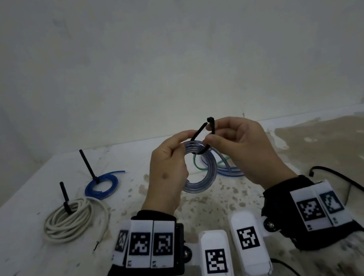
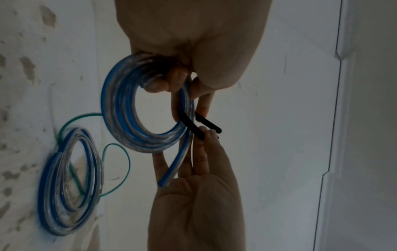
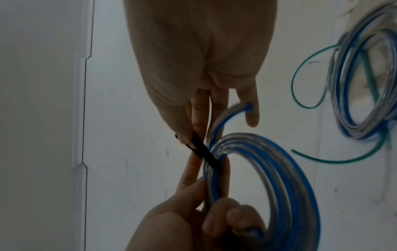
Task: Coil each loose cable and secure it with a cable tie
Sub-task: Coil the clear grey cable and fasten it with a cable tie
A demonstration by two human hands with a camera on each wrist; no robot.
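Two hands are up above the middle of the table [image 1: 318,141], both busy with one clear-and-blue coil [image 1: 202,177]. Left hand [image 1: 170,175] grips the coil's rim and pinches the tail of a black cable tie [image 1: 202,137] looped through it; right hand [image 1: 244,149] pinches the tie's head end, so the two ends nearly meet just above the coil. Already tied, toward the left edge: one white coil [image 1: 71,223] and one small blue coil [image 1: 102,185], each with a tie sticking up. Behind the hands sits one more loose clear-blue bundle [image 2: 68,186] with a thin green wire [image 2: 120,169]. One spare black tie [image 1: 345,182] lies near the right edge. Front-left of the table is bare, stained surface.
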